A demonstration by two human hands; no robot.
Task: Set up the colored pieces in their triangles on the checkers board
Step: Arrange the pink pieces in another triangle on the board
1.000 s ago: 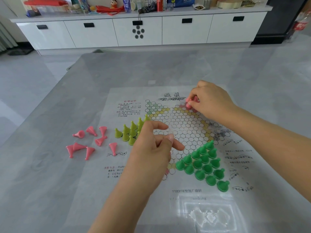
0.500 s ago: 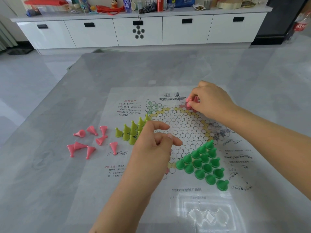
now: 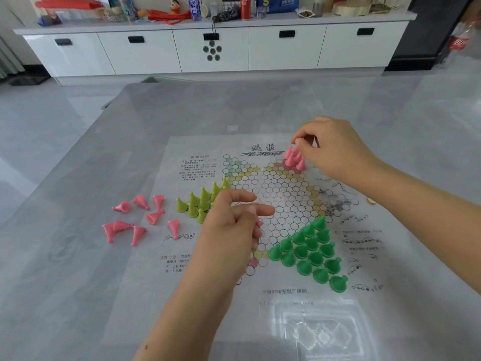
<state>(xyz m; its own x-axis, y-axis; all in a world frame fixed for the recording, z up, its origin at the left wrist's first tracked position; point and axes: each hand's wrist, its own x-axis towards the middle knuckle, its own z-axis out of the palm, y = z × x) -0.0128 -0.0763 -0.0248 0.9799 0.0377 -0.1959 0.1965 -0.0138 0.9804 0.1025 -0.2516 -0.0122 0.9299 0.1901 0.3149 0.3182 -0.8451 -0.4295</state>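
The checkers board (image 3: 281, 194) is a clear printed sheet on the grey table. Dark green pieces (image 3: 309, 254) fill its near-right triangle, and yellow-green pieces (image 3: 201, 201) stand in its left triangle. A small cluster of pink pieces (image 3: 294, 160) stands in the far triangle. My right hand (image 3: 335, 149) hovers just right of that cluster, its thumb and forefinger pinched at the tip of a pink piece. My left hand (image 3: 229, 230) floats over the board's left half, curled around pink pieces that peek out by its fingers. Several loose pink pieces (image 3: 135, 220) lie tipped over left of the board.
The table's far edge (image 3: 234, 84) faces a long white cabinet (image 3: 208, 48) crowded with bottles and cans. A clear plastic tray (image 3: 315, 332) lies on the sheet near me. A small coin-like object (image 3: 371, 201) rests by my right forearm.
My right hand has drawn up and to the right, uncovering the standing pink cluster in the far triangle. My left hand has stayed nearly still.
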